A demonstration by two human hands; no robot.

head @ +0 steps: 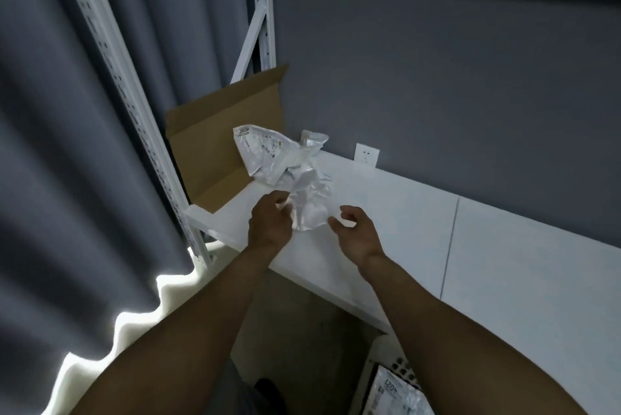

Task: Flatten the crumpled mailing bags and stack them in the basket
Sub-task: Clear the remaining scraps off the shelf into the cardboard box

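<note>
Our left hand (268, 223) is pinching the crumpled white plastic mailing bag (295, 172); our right hand (358, 233), at its four o'clock, is hovering half-open, holding nothing.

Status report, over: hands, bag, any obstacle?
Left hand grips crumpled mailing bag over the shelf. Right hand open beside it. Second bag in basket below. Cardboard box behind, not in way.

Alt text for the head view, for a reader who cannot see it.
A person's left hand grips a crumpled mailing bag over a white shelf while the right hand hovers open beside it. An open cardboard box stands behind; a basket below holds a second bag.
</note>
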